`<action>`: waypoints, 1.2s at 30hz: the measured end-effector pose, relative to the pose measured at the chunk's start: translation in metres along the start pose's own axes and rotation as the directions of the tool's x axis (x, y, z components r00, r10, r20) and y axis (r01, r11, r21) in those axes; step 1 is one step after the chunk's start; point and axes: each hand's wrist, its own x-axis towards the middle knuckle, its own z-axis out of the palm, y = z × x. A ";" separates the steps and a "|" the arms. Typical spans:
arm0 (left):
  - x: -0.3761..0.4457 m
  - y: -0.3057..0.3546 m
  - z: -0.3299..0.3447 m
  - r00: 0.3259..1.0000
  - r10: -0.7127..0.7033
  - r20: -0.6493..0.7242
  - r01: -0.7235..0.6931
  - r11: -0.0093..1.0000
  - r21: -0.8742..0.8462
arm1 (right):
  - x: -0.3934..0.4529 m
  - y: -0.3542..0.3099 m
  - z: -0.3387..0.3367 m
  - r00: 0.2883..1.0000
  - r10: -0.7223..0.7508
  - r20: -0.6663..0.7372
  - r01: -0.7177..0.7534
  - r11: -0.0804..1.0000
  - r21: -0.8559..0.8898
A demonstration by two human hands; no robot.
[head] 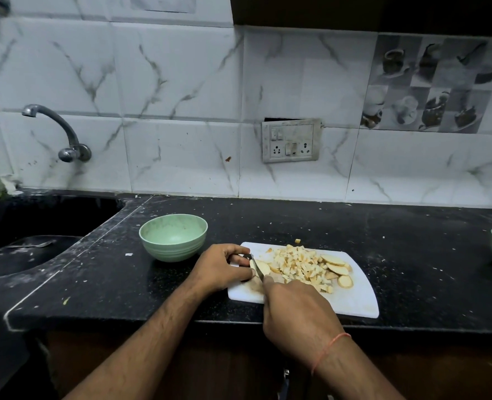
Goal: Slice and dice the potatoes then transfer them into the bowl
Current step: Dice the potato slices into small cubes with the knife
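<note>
- left hand (224, 268) sits at the left end of the board (354, 298), fingers curled over a potato piece (261, 267) and pinning it down; the piece is mostly hidden under the fingers, so its long axis is a guess, looks like it runs left to right along the board
- right hand (296, 310) is at the board's near edge, closed round the knife (257, 265) handle; the blade points away from the person and a bit left, crossing the piece just beside the left fingertips
- so the thing to cut is right under both hands, the left holding and the right cutting; that tight gap between blade and fingers is what I'd watch on the next stroke
- diced pile (296, 267) fills the middle of the board, with a few uncut slices (337, 268) toward its right edge; one stray cube off the far edge
- bowl (173, 236) is on the counter (412, 255) just off the board's far left corner, looks empty, nearer the left hand; I'd say dicing is well along but no transfer yet
</note>
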 end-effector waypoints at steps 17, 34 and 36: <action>0.011 -0.006 -0.002 0.998 -0.032 0.052 0.038 0.993 -0.114 | 0.004 -0.003 0.011 0.994 -0.034 0.108 0.048 0.991 -0.126; 0.000 0.004 -0.004 0.986 0.135 0.093 -0.152 0.964 0.216 | -0.056 0.037 -0.018 0.999 0.030 -0.022 -0.030 1.000 -0.005; -0.001 0.008 -0.005 0.966 0.204 0.157 -0.244 0.920 0.305 | -0.053 0.042 -0.012 0.999 0.041 -0.005 -0.041 0.999 -0.001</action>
